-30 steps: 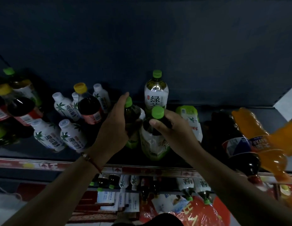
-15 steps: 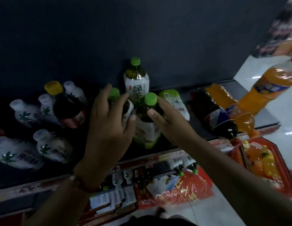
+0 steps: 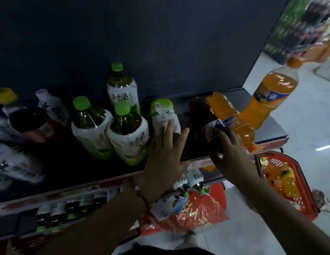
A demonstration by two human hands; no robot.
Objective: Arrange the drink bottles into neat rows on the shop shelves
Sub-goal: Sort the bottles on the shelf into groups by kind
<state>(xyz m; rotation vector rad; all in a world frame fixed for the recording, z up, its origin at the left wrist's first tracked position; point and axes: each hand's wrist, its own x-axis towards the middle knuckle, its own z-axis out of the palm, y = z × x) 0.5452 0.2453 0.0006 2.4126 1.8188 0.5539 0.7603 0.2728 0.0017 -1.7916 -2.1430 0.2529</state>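
Note:
Three upright green-tea bottles with green caps stand mid-shelf: one at the back (image 3: 123, 91) and two in front (image 3: 92, 126) (image 3: 129, 133). A fourth green-tea bottle (image 3: 164, 115) lies on its side to their right. My left hand (image 3: 166, 153) hovers just below it, fingers spread, holding nothing. My right hand (image 3: 228, 153) wraps around the lower part of a dark cola bottle (image 3: 206, 124) lying on the shelf. An orange soda bottle (image 3: 232, 122) lies against the cola, and another orange soda bottle (image 3: 271, 100) stands at the shelf's right end.
White palm-print bottles (image 3: 51, 107) and a dark yellow-capped bottle (image 3: 29, 120) crowd the left of the shelf. The shelf's front edge (image 3: 86, 188) runs below. A red basket (image 3: 307, 203) of orange drinks sits on the floor at right. More bottles (image 3: 68, 205) fill the lower shelf.
Both hands have let go of the two front green-tea bottles and moved right. The right hand now grips the cola bottle. The view has swung right.

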